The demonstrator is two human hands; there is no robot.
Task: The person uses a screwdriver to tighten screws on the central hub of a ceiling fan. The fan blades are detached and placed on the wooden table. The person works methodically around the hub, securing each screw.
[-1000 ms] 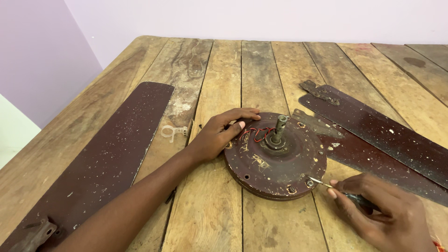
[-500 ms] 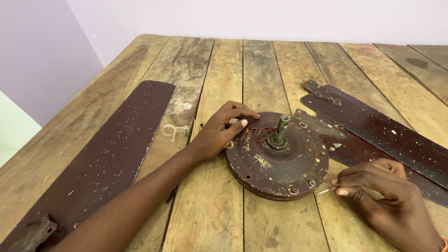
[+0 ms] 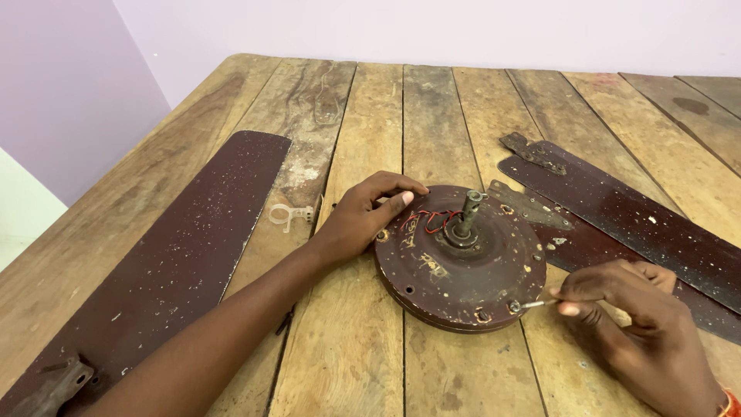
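While the left hand (image 3: 361,218) rests flat-fingered on the ceiling-fan motor housing (image 3: 461,259), the right hand (image 3: 633,313) pinches what looks like a screwdriver (image 3: 534,304) at a rim screw.

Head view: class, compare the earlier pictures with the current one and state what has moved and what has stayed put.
The right hand has drawn up and in, tilting its thin screwdriver from a steep slant to nearly level, tip at a screw on the motor housing rim. The left hand stays pressed on the housing's left edge. The housing, blades and table are unmoved.
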